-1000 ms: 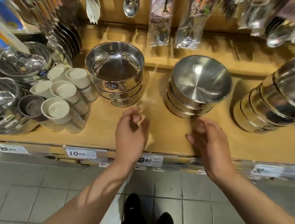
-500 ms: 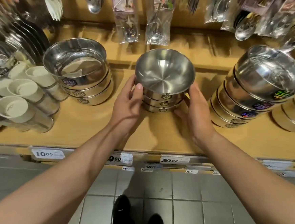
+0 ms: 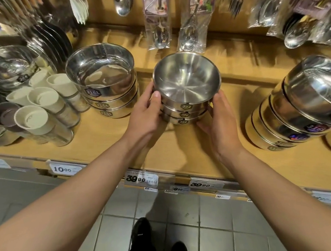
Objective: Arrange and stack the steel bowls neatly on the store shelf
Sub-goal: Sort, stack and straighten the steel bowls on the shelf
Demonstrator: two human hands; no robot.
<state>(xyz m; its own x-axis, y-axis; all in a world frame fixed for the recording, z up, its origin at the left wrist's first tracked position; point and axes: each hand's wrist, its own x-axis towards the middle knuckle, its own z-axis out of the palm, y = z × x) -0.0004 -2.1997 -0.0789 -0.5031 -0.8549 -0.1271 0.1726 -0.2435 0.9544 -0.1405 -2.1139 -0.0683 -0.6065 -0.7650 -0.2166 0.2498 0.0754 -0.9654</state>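
Steel bowls in a nested stack of three (image 3: 185,108), each with a 304 sticker, are sitting upright on the wooden shelf (image 3: 162,145), about midway between its back ledge and its front edge. We are going from the largest thing down. The shelf is showing bare wood in front of the stack up to the price rail (image 3: 141,179), and a narrower bare strip on either side. To our right a leaning stack of bigger bowls (image 3: 302,110) is tilting away, well apart from the middle stack. To our left a straight-walled stack marked 316L (image 3: 103,82) is standing upright, near our left thumb but not touching it. Further left, white-capped shakers (image 3: 40,107) are crowding that end. Hanging cutlery packs (image 3: 157,21) are dangling above the back ledge, clear of the top bowl's rim. Our left hand (image 3: 146,115) is gripping the stack's left side, thumb pressed on the top bowl's wall, fingers curled behind. Our right hand (image 3: 220,125) is cupping the right side, its fingers curled against the lower bowls.
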